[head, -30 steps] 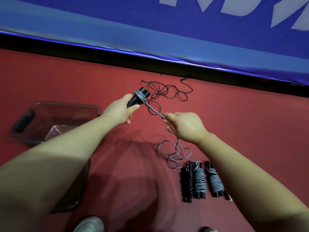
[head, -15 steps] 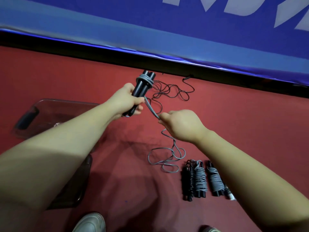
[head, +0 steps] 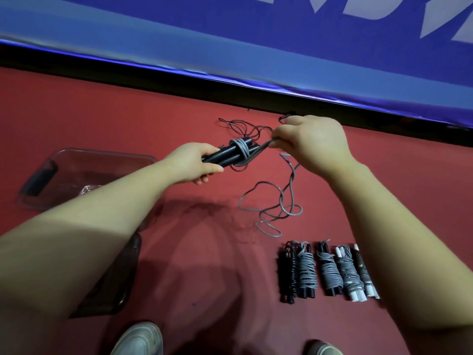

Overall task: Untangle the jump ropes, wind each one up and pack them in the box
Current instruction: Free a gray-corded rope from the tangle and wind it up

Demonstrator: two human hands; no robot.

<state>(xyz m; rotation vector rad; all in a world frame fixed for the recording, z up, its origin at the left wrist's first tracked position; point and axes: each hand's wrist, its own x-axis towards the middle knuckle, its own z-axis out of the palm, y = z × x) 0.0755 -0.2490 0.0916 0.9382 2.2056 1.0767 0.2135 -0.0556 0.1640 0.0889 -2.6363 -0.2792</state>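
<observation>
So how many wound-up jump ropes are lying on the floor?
5, side by side at lower right: black bundle, two grey bundles on black handles, grey bundle on white handles, dark bundle beside the right forearm, which may hide more.

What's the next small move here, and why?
Probably the right hand carries the rope once more around the handles, which the left hand grips: only a few turns are on, and most of it lies loose on the floor.
</observation>
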